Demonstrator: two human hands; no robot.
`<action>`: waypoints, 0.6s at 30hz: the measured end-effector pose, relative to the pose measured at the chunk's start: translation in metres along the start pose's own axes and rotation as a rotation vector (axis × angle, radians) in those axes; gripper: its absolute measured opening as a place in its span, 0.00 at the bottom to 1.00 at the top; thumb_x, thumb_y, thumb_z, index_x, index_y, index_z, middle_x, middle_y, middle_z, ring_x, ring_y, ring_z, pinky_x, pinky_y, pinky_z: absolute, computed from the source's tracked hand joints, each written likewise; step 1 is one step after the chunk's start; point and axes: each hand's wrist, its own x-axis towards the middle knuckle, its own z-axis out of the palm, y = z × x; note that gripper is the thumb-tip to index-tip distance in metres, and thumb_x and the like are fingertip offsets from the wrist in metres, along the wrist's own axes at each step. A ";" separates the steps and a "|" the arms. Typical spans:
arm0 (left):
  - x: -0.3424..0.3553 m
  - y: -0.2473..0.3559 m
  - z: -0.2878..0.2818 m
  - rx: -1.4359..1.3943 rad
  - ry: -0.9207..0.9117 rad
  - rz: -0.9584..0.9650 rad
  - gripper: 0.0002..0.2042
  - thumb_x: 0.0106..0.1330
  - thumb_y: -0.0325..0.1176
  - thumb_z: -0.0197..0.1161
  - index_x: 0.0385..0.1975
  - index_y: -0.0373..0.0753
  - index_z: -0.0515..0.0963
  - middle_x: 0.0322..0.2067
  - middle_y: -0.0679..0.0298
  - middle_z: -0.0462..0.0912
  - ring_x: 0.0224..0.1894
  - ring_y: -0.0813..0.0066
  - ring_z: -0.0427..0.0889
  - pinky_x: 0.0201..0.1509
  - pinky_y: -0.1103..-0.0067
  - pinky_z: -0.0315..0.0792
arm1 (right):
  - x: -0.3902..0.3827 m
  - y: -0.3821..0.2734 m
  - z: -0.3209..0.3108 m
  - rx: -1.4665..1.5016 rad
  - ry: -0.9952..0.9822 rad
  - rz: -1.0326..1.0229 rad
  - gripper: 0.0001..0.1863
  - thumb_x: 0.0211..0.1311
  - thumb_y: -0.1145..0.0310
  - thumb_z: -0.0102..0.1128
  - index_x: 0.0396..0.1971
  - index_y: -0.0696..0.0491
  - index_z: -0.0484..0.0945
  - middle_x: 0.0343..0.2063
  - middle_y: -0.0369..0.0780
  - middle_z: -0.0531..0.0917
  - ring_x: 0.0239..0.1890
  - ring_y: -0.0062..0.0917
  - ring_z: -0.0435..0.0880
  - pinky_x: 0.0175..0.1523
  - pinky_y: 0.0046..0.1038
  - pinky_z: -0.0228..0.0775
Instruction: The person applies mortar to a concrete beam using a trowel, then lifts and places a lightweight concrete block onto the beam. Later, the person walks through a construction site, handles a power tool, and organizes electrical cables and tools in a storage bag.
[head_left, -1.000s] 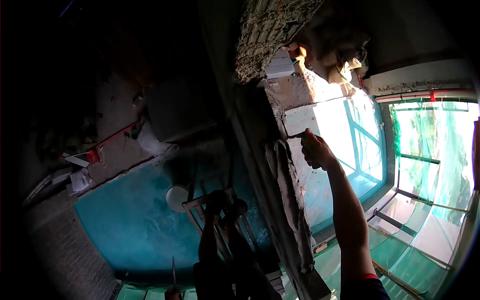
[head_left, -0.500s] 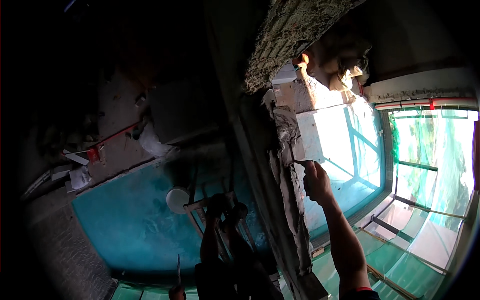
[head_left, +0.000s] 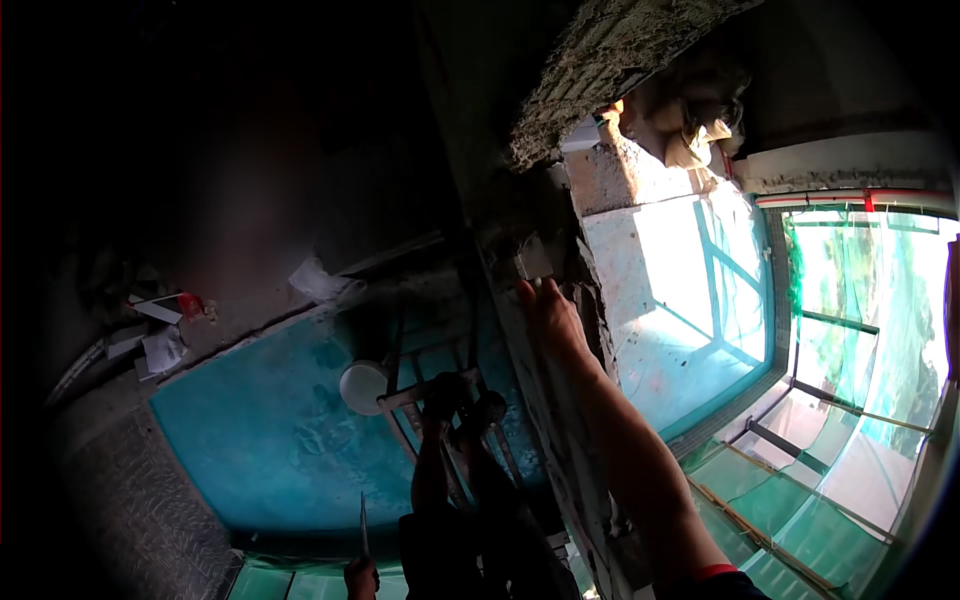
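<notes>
My right hand (head_left: 555, 318) is raised to the rough pillar edge of a wall (head_left: 575, 440). Its fingers close on a trowel, whose small squarish blade (head_left: 535, 260) lies against the shaded face of that wall. Low in the picture, my left hand (head_left: 361, 578) is wrapped round a thin, flat tool (head_left: 364, 525) seen edge-on; its exact kind does not show. Wet-looking mortar covers parts of the wall edge. My feet stand on a narrow wooden ladder or trestle (head_left: 400, 398) beside the wall.
Below lies a blue floor (head_left: 250, 430) with a round white bucket (head_left: 362, 388) beside the trestle. Rubble, a crumpled plastic bag (head_left: 325, 283) and boxes lie at the left. Sacks (head_left: 690, 145) sit at the far right, near windows with green netting (head_left: 840, 260). A rough concrete beam (head_left: 620, 75) hangs above.
My right hand has moved left and up with the trowel, from the wall's sunlit side onto its shaded face. My left hand and its tool show slightly higher.
</notes>
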 end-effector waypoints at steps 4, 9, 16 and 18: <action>0.014 -0.010 -0.007 -0.029 0.011 0.066 0.08 0.63 0.34 0.60 0.23 0.41 0.76 0.13 0.71 0.67 0.12 0.81 0.61 0.15 0.78 0.51 | -0.037 0.005 0.012 0.035 -0.185 -0.012 0.28 0.66 0.42 0.43 0.40 0.57 0.68 0.32 0.58 0.79 0.40 0.53 0.78 0.40 0.45 0.71; 0.017 -0.009 -0.025 -0.012 -0.064 0.017 0.04 0.64 0.31 0.58 0.32 0.39 0.78 0.13 0.71 0.66 0.12 0.82 0.59 0.15 0.79 0.52 | -0.088 0.008 0.036 0.035 0.103 0.001 0.17 0.65 0.57 0.50 0.39 0.56 0.63 0.32 0.55 0.78 0.35 0.52 0.78 0.34 0.46 0.71; 0.011 0.050 -0.021 -0.008 -0.099 -0.237 0.07 0.64 0.31 0.55 0.23 0.42 0.68 0.11 0.65 0.60 0.09 0.74 0.58 0.14 0.72 0.51 | -0.054 0.017 0.082 0.217 0.239 0.191 0.17 0.64 0.60 0.49 0.38 0.58 0.59 0.31 0.59 0.78 0.34 0.56 0.77 0.38 0.49 0.69; 0.006 0.065 -0.027 -0.019 -0.124 -0.259 0.07 0.66 0.32 0.54 0.26 0.42 0.68 0.13 0.66 0.58 0.10 0.74 0.56 0.16 0.72 0.51 | -0.050 0.014 0.089 0.267 0.220 0.133 0.18 0.64 0.60 0.50 0.38 0.59 0.57 0.27 0.59 0.78 0.33 0.58 0.76 0.36 0.50 0.68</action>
